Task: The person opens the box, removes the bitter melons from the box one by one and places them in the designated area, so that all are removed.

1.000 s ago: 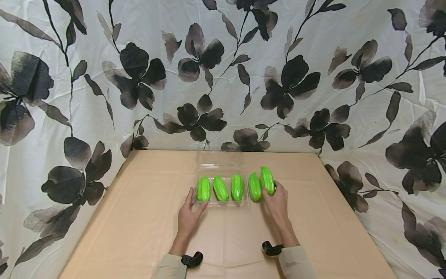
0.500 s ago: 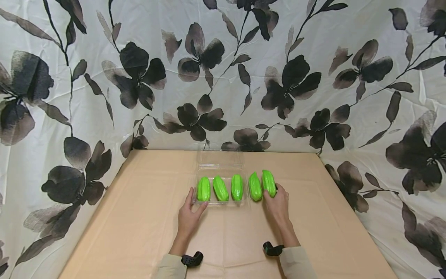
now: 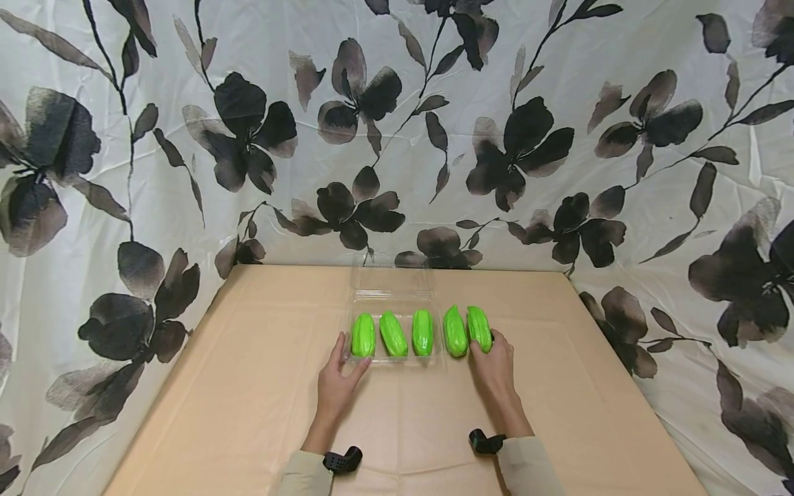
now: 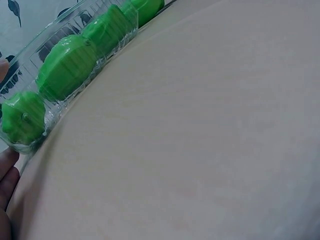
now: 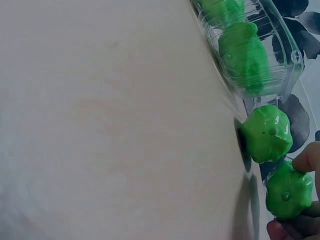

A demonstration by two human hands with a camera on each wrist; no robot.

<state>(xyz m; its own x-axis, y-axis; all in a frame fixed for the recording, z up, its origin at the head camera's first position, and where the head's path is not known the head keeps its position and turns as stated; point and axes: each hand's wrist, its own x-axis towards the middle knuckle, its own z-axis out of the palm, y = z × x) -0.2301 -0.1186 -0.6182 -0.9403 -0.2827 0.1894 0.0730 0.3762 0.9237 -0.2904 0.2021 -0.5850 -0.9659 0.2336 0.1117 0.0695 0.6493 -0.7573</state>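
Observation:
In the head view, a clear plastic clamshell box (image 3: 406,359) lies with its lid (image 3: 392,282) folded back. Inside are a left cucumber (image 3: 362,335), a middle cucumber (image 3: 393,335) and a right cucumber (image 3: 422,333), all bright green and ridged. My left hand (image 3: 337,379) grips the box's near left corner, thumb at the front. Beside the box on the right is another cucumber (image 3: 455,332). Farther right, my right hand (image 3: 494,362) holds a cucumber (image 3: 478,328) by its near end. The right wrist view shows my thumb (image 5: 307,159) on that cucumber; its contact with the table is unclear.
A tan cloth covers the table (image 3: 397,427). A white curtain (image 3: 397,151) with dark flowers hangs behind it and along both sides. Black wrist cameras sit on the left wrist (image 3: 342,460) and the right wrist (image 3: 486,442).
The right hand has lowered its cucumber and shifted it slightly right, toward the table. The left hand has stayed at the box corner.

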